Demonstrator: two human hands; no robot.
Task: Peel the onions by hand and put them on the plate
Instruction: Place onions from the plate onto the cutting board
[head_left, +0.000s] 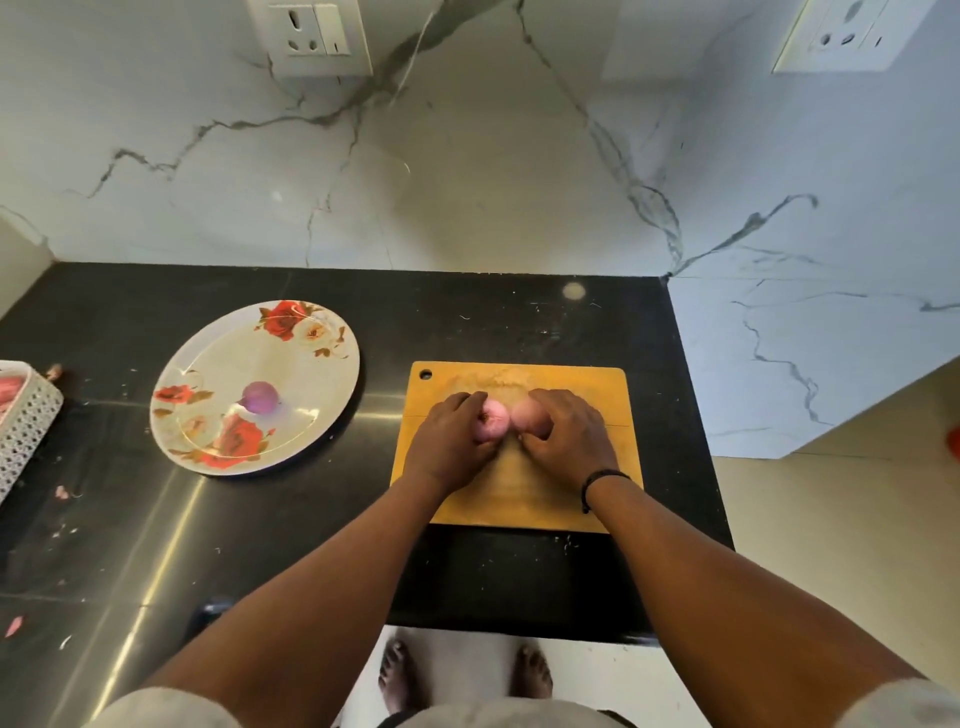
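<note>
Bare feet (462, 675) show on the pale floor under the black counter's (260, 545) near edge, and both forearms reach up from there to a wooden cutting board (519, 499). On that board the left hand (447, 447) curls closed around a pink onion (491, 421) while the right hand (566, 441), a black band (602, 480) at its wrist, clasps a second onion (530, 418) touching the first. Left of the board, well apart, a peeled purple onion (261, 397) lies on the rose-patterned plate (322, 364), and a white perforated basket (26, 421) sits left of the plate.

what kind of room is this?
Most likely a home kitchen: a black counter against marble-look wall tiles with sockets, a wooden cutting board where both hands work an onion, and a floral plate.
</note>
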